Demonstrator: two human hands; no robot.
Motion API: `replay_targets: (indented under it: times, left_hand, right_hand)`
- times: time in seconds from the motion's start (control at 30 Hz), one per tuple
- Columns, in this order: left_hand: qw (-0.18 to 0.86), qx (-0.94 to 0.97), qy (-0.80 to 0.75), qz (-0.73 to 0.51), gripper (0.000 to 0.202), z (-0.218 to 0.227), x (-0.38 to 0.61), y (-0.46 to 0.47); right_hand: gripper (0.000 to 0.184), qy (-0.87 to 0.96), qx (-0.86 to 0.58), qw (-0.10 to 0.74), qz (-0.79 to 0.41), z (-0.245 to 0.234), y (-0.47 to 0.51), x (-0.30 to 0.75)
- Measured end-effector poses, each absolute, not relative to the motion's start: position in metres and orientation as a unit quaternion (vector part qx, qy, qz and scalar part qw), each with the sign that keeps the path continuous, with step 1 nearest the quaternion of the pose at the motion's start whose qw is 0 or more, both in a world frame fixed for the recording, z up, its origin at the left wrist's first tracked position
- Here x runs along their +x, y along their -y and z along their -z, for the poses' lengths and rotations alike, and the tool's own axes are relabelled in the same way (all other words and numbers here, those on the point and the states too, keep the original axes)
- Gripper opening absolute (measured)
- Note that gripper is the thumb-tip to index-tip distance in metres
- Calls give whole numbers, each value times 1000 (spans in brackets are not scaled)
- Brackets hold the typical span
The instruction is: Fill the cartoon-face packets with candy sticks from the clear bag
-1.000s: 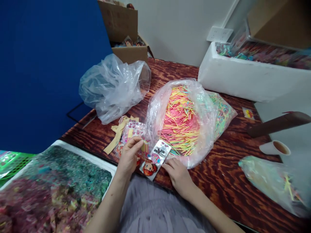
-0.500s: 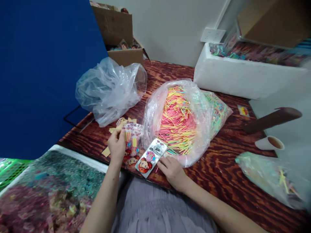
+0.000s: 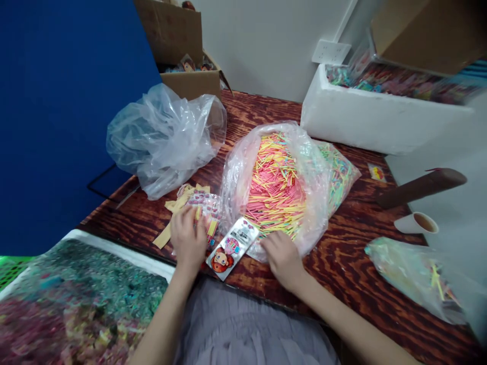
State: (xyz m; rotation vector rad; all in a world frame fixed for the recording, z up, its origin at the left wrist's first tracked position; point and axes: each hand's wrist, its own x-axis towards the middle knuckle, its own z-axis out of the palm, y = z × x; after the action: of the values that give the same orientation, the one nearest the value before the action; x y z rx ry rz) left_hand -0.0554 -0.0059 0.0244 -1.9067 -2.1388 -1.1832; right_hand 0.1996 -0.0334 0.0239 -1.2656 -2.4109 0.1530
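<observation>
My left hand [image 3: 189, 239] lies over several flat printed clear packets [image 3: 209, 203] with yellow pieces in them, its fingers apart and bent downward. Beside it, a white packet [image 3: 232, 248] with a cartoon face sits tilted on the table. Just right of that packet is my right hand [image 3: 284, 257], with fingers curled together at the front rim of an open plastic bag [image 3: 236, 177]. Whatever is between those fingertips is hidden. Thin pink and yellow sticks [image 3: 276, 190] fill the bag. Pale yellow strips [image 3: 163, 236] lie left of the packets.
A crumpled clear bag [image 3: 167, 142] and a cardboard box [image 3: 192, 83] stand behind on the left. White foam box [image 3: 380, 119], brown tube [image 3: 422, 188], paper cup [image 3: 409, 224] and another plastic bag [image 3: 411, 274] are at right. A bin of coloured bits [image 3: 87, 284] adjoins the table's left edge.
My left hand has gone from a pinch at the packets to lying over them with fingers apart. My right hand has drawn away rightward from the white packet, its fingers now curled.
</observation>
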Motion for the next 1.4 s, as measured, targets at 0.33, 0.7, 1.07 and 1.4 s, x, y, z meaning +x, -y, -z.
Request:
replay_targets:
  times: [0.33,0.7,1.07,1.4]
  left_hand:
    - [-107,-782,566,236,57,11,8,40]
    - [-109,-767,578,258,55,12,8,35]
    - [-107,-766,576,265,54,12,7,35]
    - [-94,-769,578,254,51,13,7,35]
  right_hand:
    - [11,831,-536,64,-131,-19,4,213]
    - [21,849,-527,-34,-18,-29,-3,200]
    - [17,840,-541,12,45,-12,-11,186]
    - [10,727,-620,161,-246,-21,-36,233]
